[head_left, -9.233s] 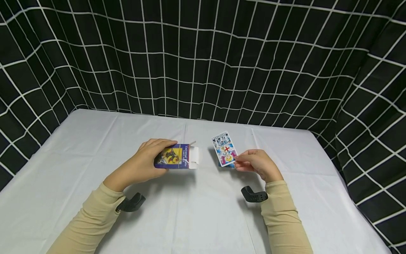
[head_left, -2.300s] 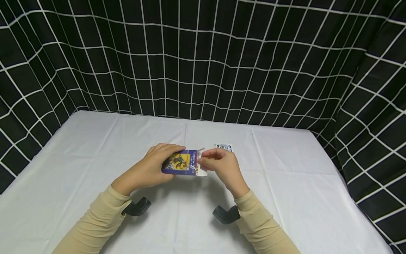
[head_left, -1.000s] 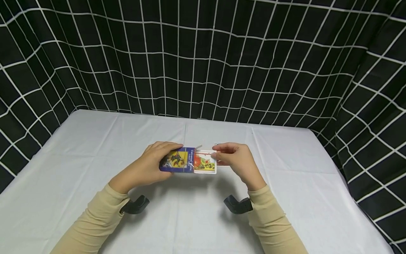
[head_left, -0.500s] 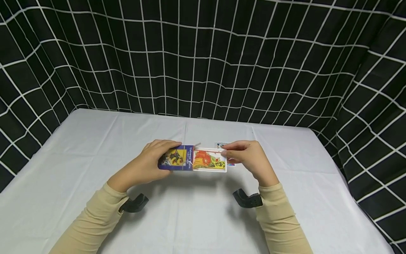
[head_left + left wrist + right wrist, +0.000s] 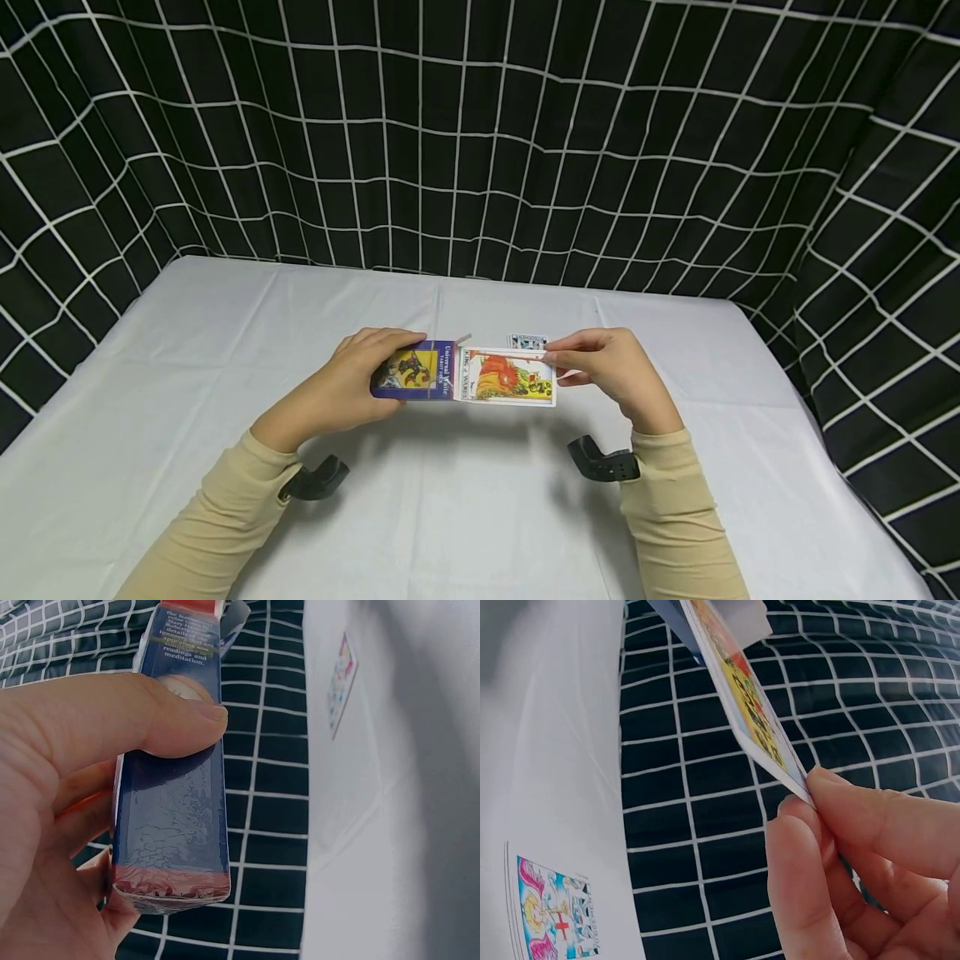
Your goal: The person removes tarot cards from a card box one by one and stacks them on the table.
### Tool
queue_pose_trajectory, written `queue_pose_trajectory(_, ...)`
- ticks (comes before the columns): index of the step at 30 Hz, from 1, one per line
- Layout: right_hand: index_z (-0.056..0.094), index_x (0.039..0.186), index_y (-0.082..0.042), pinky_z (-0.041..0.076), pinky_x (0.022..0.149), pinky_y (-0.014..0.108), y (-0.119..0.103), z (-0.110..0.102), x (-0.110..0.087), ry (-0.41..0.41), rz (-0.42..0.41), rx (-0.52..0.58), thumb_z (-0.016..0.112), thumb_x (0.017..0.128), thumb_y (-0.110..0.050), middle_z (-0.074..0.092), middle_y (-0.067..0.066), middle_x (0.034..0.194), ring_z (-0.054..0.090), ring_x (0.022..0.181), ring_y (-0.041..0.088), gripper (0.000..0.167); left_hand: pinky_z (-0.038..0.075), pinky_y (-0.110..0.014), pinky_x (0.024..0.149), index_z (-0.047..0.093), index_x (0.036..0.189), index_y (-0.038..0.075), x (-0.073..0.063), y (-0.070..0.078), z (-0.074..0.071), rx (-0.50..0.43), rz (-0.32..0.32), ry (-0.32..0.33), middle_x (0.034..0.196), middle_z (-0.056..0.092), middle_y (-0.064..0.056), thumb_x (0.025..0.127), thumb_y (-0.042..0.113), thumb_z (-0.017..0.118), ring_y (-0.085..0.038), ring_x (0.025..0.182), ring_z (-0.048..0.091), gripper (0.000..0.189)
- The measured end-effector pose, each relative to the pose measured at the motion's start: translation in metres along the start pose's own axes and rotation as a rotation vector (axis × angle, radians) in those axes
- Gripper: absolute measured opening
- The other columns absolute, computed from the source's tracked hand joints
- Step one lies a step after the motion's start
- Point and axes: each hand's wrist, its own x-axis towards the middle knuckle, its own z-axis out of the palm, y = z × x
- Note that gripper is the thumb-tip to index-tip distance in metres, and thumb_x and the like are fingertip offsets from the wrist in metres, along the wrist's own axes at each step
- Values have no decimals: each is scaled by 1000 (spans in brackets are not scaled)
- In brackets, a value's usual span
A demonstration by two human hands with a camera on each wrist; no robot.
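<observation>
My left hand (image 5: 337, 385) grips a purple-blue tarot card box (image 5: 412, 371) held above the table, its thumb along the narrow side in the left wrist view. The box's mouth faces right, with a small flap sticking up at the back. A thin stack of tarot cards (image 5: 510, 377), the King of Wands face up on top, lies level with the mouth and reaches right. Between thumb and fingers my right hand (image 5: 611, 371) pinches the far corner of these cards, as the right wrist view (image 5: 757, 727) shows from the edge.
Behind the right hand, a few face-up cards (image 5: 528, 342) lie on the white-clothed table (image 5: 465, 517); the top one is blue with a red cross in the right wrist view. A black curtain (image 5: 480, 150) with white grid lines surrounds the table's back and sides.
The blue card once held in my right hand now lies on the table. That hand then reached to the box and drew the King of Wands stack rightward out of it.
</observation>
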Motion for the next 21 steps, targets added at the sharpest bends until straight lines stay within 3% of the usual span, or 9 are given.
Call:
queue_pose_trajectory(14, 65, 115, 16, 60, 71, 25, 2, -9, 0, -51, 61, -2, 71, 88, -7, 72, -4, 80, 65, 67, 5, 36, 32, -54, 109, 51, 143, 9, 0, -1, -1, -1, 9, 12, 143, 56, -13, 73, 9, 78, -32, 133, 47, 75)
queue_pose_trajectory(21, 65, 116, 16, 60, 72, 26, 6, -14, 1, -29, 63, 8, 70, 88, -7, 73, -3, 83, 66, 68, 5, 37, 32, -54, 110, 51, 143, 9, 0, -2, -1, 3, 5, 11, 143, 56, -12, 73, 9, 78, -32, 133, 47, 75)
